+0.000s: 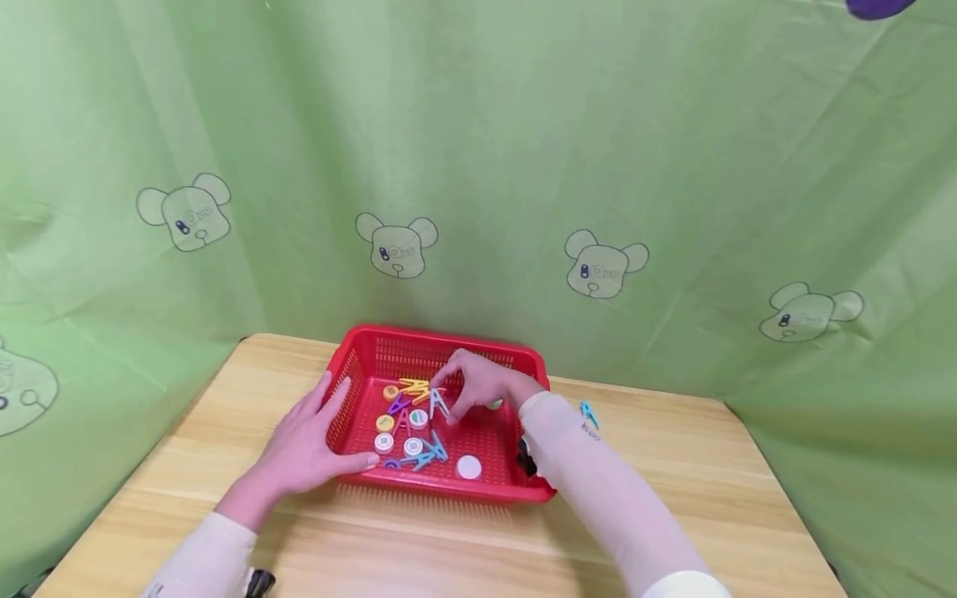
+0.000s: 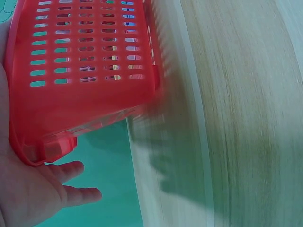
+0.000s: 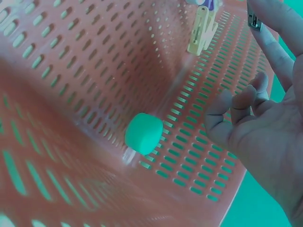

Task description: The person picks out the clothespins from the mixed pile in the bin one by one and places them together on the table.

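Note:
My right hand (image 1: 482, 384) reaches inside the red plastic basket (image 1: 478, 492), pinching a pale clothespin (image 1: 438, 403) between thumb and index finger; in the right wrist view its dark-looking end (image 3: 253, 20) shows between the fingertips. The left hand (image 1: 302, 440) rests against the basket's left front corner, fingers straight and spread along the rim, thumb over the front edge. Under the right hand lie yellow clothespins (image 1: 415, 389), a purple clothespin (image 1: 399, 404), a pink clothespin (image 1: 402, 422), blue clothespins (image 1: 434, 448) and several round caps, one white (image 1: 468, 468).
The basket stands on a wooden table (image 1: 658, 465). A blue clothespin (image 1: 590, 414) lies on the table right of it. Within the basket's far right part sits a green cap (image 3: 144, 133). A green curtain (image 1: 486, 166) with bear prints hangs behind.

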{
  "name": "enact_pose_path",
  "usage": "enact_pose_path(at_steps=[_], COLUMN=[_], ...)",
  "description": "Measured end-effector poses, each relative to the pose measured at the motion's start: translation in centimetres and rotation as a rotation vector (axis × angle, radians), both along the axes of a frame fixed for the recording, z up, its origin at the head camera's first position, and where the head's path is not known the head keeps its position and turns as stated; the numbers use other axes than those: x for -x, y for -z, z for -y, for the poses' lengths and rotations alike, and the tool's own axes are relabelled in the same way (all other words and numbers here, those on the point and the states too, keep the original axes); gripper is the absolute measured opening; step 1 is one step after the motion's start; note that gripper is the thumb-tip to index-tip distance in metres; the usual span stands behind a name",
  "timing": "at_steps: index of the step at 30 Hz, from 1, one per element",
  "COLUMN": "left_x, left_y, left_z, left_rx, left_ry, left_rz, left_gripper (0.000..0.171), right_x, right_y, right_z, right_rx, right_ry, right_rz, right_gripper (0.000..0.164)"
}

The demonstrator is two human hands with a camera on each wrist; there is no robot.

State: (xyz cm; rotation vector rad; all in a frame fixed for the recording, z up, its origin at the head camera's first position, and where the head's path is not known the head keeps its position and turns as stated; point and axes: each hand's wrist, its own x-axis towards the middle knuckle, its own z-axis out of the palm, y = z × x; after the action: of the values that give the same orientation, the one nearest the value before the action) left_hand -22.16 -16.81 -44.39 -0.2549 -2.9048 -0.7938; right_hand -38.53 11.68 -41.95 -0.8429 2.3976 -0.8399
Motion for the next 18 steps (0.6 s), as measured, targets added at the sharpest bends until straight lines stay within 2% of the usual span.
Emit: enact_pose_path(at_steps=[8, 18], left_x=[0.0, 0.1], left_y=[0.3, 0.2], left_z=[-0.1, -0.1], left_rx=[-0.001, -0.002], left_ry=[-0.001, 0.009], left_rz=[0.003, 0.003], left_gripper=[0.123, 0.122], right_x=[0.3, 0.3], right_y=[-0.7, -2.5], right_z=[-0.4, -1.4], right_rx=[-0.005, 0.005], right_ry=[-0.013, 0.022], right_rz=[-0.076, -0.108], right_gripper=[0.051, 0.053])
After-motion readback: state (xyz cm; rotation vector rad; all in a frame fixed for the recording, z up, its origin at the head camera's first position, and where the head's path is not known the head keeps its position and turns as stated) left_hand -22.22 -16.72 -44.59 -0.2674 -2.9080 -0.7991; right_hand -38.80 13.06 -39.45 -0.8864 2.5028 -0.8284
